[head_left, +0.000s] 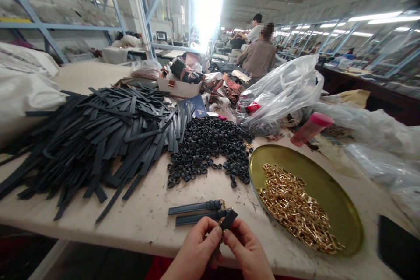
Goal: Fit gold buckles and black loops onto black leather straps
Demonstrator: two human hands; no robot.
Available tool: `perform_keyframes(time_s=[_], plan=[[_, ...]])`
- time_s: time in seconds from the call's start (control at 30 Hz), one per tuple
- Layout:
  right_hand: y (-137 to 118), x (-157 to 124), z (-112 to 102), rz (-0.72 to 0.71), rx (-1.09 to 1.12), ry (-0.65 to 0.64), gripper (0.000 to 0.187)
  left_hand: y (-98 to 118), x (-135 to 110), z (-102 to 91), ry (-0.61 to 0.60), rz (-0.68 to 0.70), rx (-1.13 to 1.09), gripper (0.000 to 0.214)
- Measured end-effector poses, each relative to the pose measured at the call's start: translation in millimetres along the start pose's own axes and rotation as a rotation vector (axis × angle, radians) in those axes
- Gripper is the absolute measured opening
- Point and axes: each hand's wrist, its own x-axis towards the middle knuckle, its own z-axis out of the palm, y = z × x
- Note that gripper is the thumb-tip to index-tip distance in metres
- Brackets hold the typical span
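Note:
Near the table's front edge, my left hand (201, 245) and my right hand (246, 248) meet, thumbs and fingers pinching a short black leather strap (229, 219). One flat end of it sticks up between them; the rest is hidden by my fingers. Just beyond lie two black straps with gold buckles, a farther strap (193, 207) and a nearer strap (195, 218), side by side. A heap of small black loops (210, 144) sits behind these. On the right, gold buckles (295, 205) are piled on a gold round tray (348, 223).
Loose black strips (108, 131) form a big pile at the left. A pink-lidded container (311, 129) and a clear plastic bag (282, 87) stand behind the tray. A dark flat object (397, 245) lies at the right edge. A person (259, 54) sits farther back.

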Motion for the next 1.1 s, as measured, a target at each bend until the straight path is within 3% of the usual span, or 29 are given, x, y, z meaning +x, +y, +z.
perform_keyframes(time_s=[0.37, 0.5, 0.77, 1.1], plan=[[2, -2, 0, 0.029, -0.040, 0.003, 0.029, 3, -3, -1.1, 0.000, -0.002, 0.006, 0.041], [-3, -1, -3, 0.072, -0.036, -0.059, 0.031, 6, -8, -1.1, 0.009, -0.002, 0.011, 0.039], [4, -15, 5, 0.023, 0.029, -0.024, 0.027, -10, -14, -0.5, 0.042, 0.011, 0.090, 0.039], [4, -21, 8, 0.110, 0.122, -0.060, 0.028, -14, -19, 0.3, 0.031, 0.041, 0.191, 0.038]])
